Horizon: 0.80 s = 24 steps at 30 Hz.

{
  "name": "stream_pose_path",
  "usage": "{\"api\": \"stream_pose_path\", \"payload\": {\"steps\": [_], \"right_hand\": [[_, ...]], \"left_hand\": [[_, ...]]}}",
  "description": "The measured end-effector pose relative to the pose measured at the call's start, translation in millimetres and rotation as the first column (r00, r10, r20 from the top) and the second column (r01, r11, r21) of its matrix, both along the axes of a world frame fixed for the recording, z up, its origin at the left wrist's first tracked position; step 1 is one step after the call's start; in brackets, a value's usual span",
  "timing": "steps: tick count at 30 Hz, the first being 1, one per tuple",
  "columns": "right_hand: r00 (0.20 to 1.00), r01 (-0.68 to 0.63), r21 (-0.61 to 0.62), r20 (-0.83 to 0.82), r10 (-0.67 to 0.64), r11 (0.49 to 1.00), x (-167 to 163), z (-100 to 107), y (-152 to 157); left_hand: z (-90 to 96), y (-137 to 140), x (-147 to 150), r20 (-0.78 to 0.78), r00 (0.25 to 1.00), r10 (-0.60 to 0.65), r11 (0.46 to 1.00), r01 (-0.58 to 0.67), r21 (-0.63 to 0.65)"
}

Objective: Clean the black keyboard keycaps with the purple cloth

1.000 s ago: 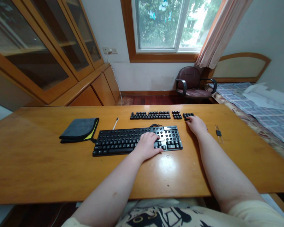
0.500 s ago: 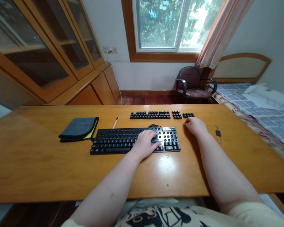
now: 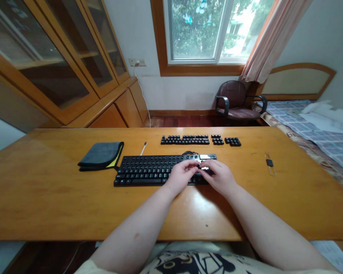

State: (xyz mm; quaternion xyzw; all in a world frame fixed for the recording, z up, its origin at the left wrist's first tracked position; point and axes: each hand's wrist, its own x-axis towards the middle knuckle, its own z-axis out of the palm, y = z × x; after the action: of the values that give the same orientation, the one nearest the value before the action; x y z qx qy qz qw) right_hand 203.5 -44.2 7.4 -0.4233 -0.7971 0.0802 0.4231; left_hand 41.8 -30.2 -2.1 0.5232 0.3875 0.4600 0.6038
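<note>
A black keyboard (image 3: pixel 143 172) lies on the wooden desk, several of its keys bare of caps on the upper rows and right side. Over its right part my two hands meet at the fingertips. My right hand (image 3: pixel 220 176) is closed in a pinch on a small dark keycap (image 3: pixel 199 166), mostly hidden by the fingers. From the other side, my left hand (image 3: pixel 182 176) has its thumb and fingers drawn together at the same keycap. Behind the keyboard, loose black keycaps (image 3: pixel 185 140) stand in rows, with smaller groups of keycaps (image 3: pixel 233 142) to their right.
A folded grey cloth (image 3: pixel 101 155) with a yellow underside lies left of the keyboard. A small brush (image 3: pixel 143 148) rests behind it. At the right is a wire keycap puller (image 3: pixel 270 163) with a black handle. Beyond the desk stands an armchair (image 3: pixel 233 99).
My right hand has moved left from the loose keycaps at the back to the keyboard. My left hand has lifted its spread fingers off the keys and closed them against the right fingertips.
</note>
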Motion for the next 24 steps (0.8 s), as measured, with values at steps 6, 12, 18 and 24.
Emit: {"api": "stream_pose_path", "payload": {"steps": [6,12,18,24], "right_hand": [[0.994,-0.112,0.000,-0.008,0.112,0.994,7,2,3],[0.975,-0.086,-0.126,-0.216,0.057,0.988,11,5,3],[0.925,-0.080,-0.177,-0.379,0.007,0.981,7,-4,12],[0.871,-0.160,-0.185,-0.488,0.051,0.970,0,-4,5]], "left_hand": [[1.2,1,-1,0.156,0.987,-0.048,0.980,0.077,-0.183],[2.9,0,0,0.284,0.959,0.012,0.955,0.073,-0.288],[0.8,1,0,0.307,0.950,0.057,0.947,0.046,-0.318],[-1.2,1,0,0.355,0.934,0.042,0.941,0.083,-0.328]]}}
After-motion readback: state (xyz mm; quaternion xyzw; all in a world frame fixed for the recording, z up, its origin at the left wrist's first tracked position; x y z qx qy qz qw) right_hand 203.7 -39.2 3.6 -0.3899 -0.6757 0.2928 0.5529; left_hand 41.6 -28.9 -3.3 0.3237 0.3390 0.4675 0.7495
